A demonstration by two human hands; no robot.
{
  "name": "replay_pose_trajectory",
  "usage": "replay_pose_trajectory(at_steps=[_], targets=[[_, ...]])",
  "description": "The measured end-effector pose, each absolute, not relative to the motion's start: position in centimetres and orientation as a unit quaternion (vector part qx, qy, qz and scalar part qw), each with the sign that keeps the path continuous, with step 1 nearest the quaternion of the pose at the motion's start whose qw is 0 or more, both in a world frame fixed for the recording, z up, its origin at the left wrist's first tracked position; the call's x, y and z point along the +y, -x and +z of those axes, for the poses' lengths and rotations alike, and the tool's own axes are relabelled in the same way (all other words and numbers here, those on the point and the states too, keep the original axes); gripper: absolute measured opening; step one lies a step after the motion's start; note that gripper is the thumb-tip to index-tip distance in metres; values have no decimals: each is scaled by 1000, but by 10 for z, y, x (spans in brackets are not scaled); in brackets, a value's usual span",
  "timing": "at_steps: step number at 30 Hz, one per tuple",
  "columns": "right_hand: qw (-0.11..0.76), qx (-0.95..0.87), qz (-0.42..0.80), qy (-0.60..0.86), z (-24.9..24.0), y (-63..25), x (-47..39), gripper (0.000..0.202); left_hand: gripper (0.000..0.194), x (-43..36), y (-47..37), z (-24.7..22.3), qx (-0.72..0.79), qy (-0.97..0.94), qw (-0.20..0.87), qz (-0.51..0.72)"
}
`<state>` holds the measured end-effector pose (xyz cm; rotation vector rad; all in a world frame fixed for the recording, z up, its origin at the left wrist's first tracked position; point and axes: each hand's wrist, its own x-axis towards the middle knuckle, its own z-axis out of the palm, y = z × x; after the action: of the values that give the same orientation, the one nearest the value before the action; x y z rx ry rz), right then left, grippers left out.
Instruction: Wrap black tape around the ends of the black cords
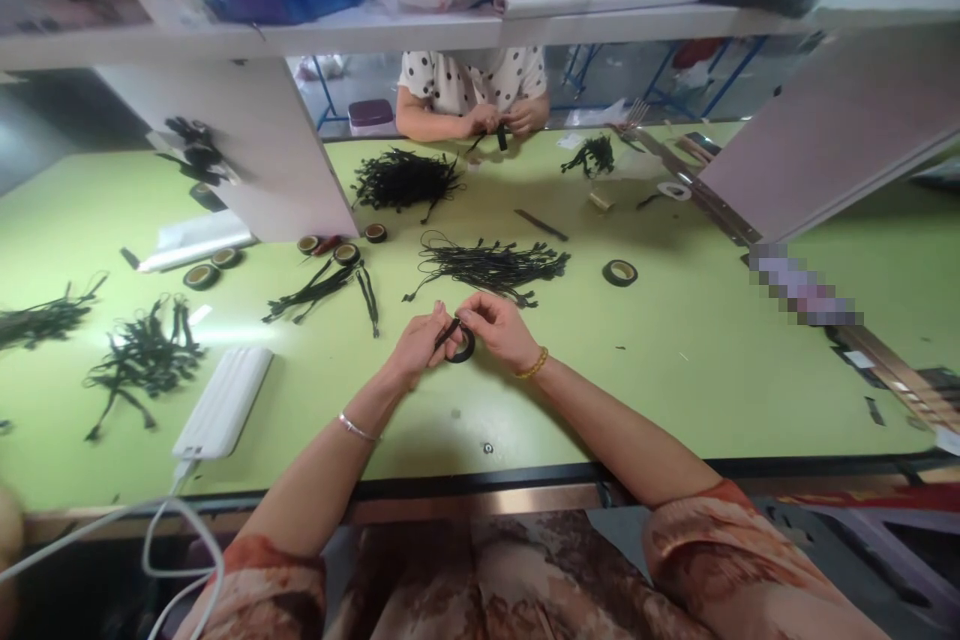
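Both of my hands meet above the green table [570, 380], near its front edge. My left hand [421, 345] is closed on a short black cable piece [448, 332]. My right hand [499, 328] has its thumb and fingers pinched at the upper end of that piece, beside a roll of black tape [466, 348] that hangs below the fingers. Whether the right fingers grip the tape's end or the cable is too small to tell. Just beyond the hands lies a bundle of thin black cables [499, 265].
Black cable bundles lie left [150, 350] and far back [405, 182]. A white power bank [225, 405] with a cord is front left. Another tape roll [620, 272] lies right. A person [472, 95] works opposite, under a loaded shelf [450, 28]. A metal rail [720, 210] crosses the right side.
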<state>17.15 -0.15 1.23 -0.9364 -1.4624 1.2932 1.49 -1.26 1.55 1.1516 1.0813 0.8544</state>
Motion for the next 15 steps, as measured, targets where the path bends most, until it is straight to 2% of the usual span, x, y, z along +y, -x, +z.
replay_pose_trajectory(at_steps=[4, 10, 13, 15], targets=[[475, -592, 534, 372, 11, -168, -4, 42, 56, -13, -17, 15, 484, -453, 649, 374], [495, -577, 519, 390, 10, -166, -6, 41, 53, -10, -15, 14, 425, -451, 688, 377], [493, -568, 528, 394, 9, -165, -7, 40, 50, -10, -11, 19, 405, -504, 664, 375], [486, -556, 539, 405, 6, -164, -7, 39, 46, -10, -8, 22, 411, -574, 610, 359]])
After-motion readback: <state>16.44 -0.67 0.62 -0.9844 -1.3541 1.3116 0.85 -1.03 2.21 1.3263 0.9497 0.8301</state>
